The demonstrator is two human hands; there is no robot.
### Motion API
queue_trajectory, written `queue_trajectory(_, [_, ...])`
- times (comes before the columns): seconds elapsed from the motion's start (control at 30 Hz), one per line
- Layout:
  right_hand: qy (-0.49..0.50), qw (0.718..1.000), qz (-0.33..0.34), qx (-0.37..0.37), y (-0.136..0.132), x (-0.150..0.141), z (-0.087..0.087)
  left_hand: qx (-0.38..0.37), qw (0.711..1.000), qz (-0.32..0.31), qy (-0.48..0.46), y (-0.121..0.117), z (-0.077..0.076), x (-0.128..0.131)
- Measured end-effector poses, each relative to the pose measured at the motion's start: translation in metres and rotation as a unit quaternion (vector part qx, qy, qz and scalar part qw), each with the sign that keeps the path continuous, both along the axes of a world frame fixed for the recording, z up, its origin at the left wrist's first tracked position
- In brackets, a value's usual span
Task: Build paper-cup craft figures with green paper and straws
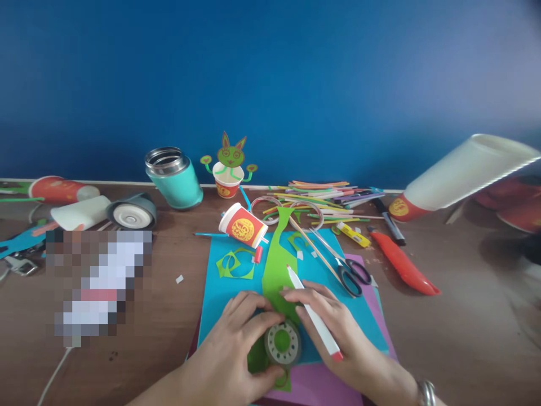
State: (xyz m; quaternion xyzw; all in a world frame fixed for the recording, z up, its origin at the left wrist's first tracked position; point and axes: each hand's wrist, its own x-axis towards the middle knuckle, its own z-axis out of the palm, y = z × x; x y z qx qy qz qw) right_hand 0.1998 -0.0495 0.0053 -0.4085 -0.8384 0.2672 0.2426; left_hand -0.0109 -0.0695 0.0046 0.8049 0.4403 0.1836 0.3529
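My left hand (228,349) is closed around the rim of a small tape roll (282,343), thumb below and fingers above. The roll lies flat on a strip of green paper (276,265), and green shows through its hole. In my right hand (338,327) is a white marker (315,316) with a red end, its uncapped red tip pointing up and left over the green paper. A red marker cap (258,255) lies beside the paper. Blue paper (220,254) and purple paper (325,383) are stacked underneath. Green offcuts (243,274) with round holes lie to the left.
Black-handled scissors (350,280) lie at the right. Behind are a tilted paper cup (243,225), a cup with a green rabbit-like figure (230,157), a turquoise flask (175,180) and pipe cleaners (321,197). Stacked white cups (460,169) and a red tube (403,265) lie right.
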Motion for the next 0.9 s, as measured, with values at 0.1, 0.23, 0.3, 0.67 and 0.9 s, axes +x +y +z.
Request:
queue_trajectory(0.1, [0.0,1.0,0.002,0.016,0.001,0.0,0.002,-0.004,1.0,0.004,-0.013,0.0,0.001,0.0])
queue_trajectory(0.23, [-0.006,1.0,0.005,0.018,0.002,0.0,0.002,-0.006,0.999,0.007,-0.031,0.002,0.001,0.0])
queue_trajectory(0.3, [-0.005,1.0,0.009,0.013,0.002,0.0,0.0,-0.01,0.999,0.007,-0.034,0.002,0.0,-0.001])
queue_trajectory(0.67, [0.059,0.992,-0.039,0.107,-0.014,0.007,0.013,0.001,0.998,0.01,-0.057,0.001,-0.005,-0.001])
queue_trajectory(0.9, [-0.017,0.981,0.049,0.187,-0.027,-0.014,0.022,0.023,0.997,0.007,-0.067,0.001,-0.009,-0.001])
